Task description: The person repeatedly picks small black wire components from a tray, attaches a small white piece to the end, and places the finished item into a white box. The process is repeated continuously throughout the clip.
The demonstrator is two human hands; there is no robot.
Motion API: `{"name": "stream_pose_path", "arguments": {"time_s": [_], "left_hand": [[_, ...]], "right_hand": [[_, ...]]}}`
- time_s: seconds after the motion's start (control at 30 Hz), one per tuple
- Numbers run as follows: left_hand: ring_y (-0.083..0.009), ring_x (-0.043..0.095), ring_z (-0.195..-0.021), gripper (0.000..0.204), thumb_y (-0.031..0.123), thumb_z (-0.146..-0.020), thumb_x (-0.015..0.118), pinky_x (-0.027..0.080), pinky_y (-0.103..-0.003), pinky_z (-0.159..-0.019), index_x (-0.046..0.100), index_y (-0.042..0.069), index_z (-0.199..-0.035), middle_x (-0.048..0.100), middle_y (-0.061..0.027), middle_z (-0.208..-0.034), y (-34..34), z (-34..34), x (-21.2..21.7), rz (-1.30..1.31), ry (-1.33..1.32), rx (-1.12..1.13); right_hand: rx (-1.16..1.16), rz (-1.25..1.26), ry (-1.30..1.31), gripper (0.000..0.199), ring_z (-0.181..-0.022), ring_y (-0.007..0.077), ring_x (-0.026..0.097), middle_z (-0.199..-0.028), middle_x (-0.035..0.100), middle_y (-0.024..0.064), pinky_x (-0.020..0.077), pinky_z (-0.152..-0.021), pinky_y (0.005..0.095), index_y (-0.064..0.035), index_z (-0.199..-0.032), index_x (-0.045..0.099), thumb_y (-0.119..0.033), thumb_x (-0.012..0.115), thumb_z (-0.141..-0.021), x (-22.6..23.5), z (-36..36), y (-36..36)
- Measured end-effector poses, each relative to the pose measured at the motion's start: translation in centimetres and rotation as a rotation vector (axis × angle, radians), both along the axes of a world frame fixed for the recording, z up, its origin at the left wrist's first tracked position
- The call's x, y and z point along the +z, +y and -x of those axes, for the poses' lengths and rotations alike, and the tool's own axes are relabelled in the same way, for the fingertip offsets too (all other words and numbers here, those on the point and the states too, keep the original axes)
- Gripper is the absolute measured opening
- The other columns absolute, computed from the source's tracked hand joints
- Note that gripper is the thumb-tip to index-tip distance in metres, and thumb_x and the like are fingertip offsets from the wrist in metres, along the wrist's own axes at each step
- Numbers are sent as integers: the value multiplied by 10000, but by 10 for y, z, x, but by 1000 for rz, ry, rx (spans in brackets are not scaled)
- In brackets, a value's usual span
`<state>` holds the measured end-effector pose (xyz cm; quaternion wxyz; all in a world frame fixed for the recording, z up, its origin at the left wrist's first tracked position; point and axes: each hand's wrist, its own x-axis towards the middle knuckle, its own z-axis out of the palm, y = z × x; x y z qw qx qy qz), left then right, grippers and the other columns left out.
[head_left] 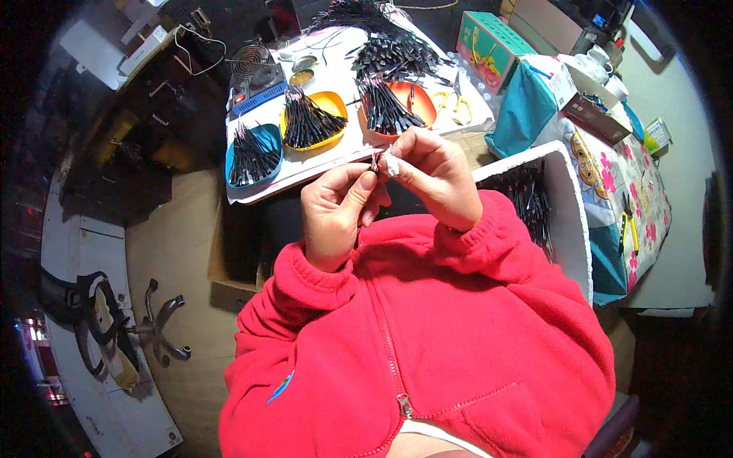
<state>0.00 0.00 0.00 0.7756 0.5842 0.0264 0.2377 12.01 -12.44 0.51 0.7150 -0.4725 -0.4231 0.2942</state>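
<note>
In front of my chest both hands meet, fingertips nearly touching. My left hand (340,200) is closed in a pinch on the end of a thin dark wire (376,161), mostly hidden by the fingers. My right hand (437,172) is also pinched, with a small white piece (392,165) at its thumb and fingertips; whether that is a held part or a wrap on a finger is unclear. Just beyond lie bundles of short black cables in a blue bowl (274,137), a yellow bowl (332,101) and an orange-red bowl (424,104).
A large heap of black cables (397,57) covers the back of the white table (305,166). Yellow-handled pliers (461,108) lie at its right. A white foam box (574,221) with more black cables stands at my right, beside a flower-patterned cloth (645,202). An office chair base (159,324) is at left.
</note>
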Motion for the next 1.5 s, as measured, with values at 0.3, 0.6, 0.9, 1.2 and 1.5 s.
{"name": "stream_pose_path", "arguments": {"time_s": [0.3, 0.6, 0.9, 1.2, 1.5], "left_hand": [[-21, 395, -490, 150, 105, -922, 582, 276, -156, -439, 648, -30, -929, 596, -18, -672, 3, 3, -2, 171, 94, -109], [-26, 425, -517, 145, 81, -927, 566, 320, -149, -469, 651, -33, -955, 619, -53, -720, 10, 4, -1, 203, 185, -279], [-39, 458, -544, 142, 28, -903, 580, 341, -159, -482, 650, -41, -1006, 627, -68, -722, 15, 1, -12, 240, 235, -241], [-40, 442, -510, 131, 6, -906, 557, 322, -164, -459, 643, -50, -987, 622, -77, -699, 26, -7, -21, 263, 282, -269], [-23, 446, -526, 121, 52, -905, 580, 321, -162, -460, 658, -39, -917, 612, -37, -676, 28, -12, -29, 96, 313, -125]], "right_hand": [[352, -162, 736, 194, -800, 133, 561, -957, 586, 59, 487, -750, 278, -40, -1078, 517, -104, 588, -910, -25, 10, 11], [389, -87, 732, 164, -790, 108, 531, -962, 537, 35, 495, -720, 269, -39, -1047, 504, -131, 562, -924, -33, -2, 8], [407, -91, 897, 199, -767, 195, 597, -917, 574, 67, 508, -728, 322, -46, -1062, 503, -146, 581, -908, -46, 10, 13], [208, -50, 796, 225, -896, 120, 562, -1015, 551, 27, 469, -758, 259, -66, -1114, 507, -113, 587, -909, -60, 3, 22], [-11, 157, 405, 235, -773, 78, 495, -964, 523, 33, 401, -631, 196, -43, -1151, 475, -138, 537, -945, -62, 0, 27]]}}
